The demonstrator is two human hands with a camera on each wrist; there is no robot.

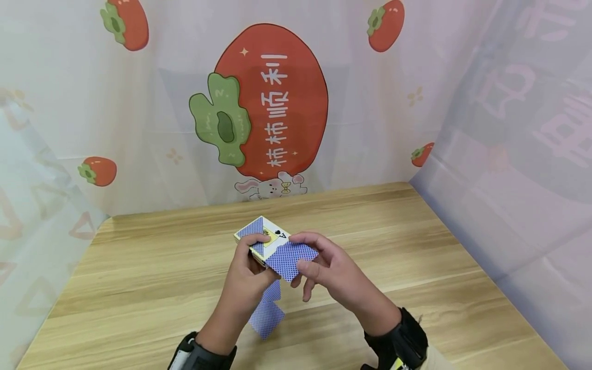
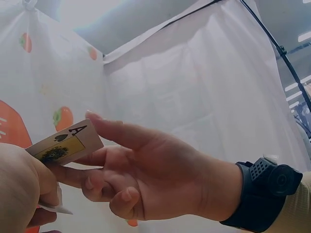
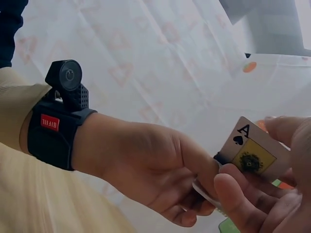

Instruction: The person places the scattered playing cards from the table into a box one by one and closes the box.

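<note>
Over the table my left hand (image 1: 247,277) grips a thick pack of playing cards (image 1: 250,229) with a blue checked pattern and yellowish edges. Part of an ace of spades (image 1: 280,235) with a yellow panel shows on top. A blue patterned piece (image 1: 289,259), seemingly card backs, covers the pack's near right end. There my right hand (image 1: 337,272) pinches it, thumb on top, index finger by the ace's corner. Both wrist views show an ace face (image 2: 68,141) between the hands. How many cards each hand holds cannot be told.
Below the hands, blue-backed cards (image 1: 266,319) lie on the wooden table (image 1: 139,288), partly behind the left hand. White cloth with printed persimmons (image 1: 277,103) hangs behind the table, and more cloth hangs at both sides. Each wrist wears a black band (image 1: 400,334).
</note>
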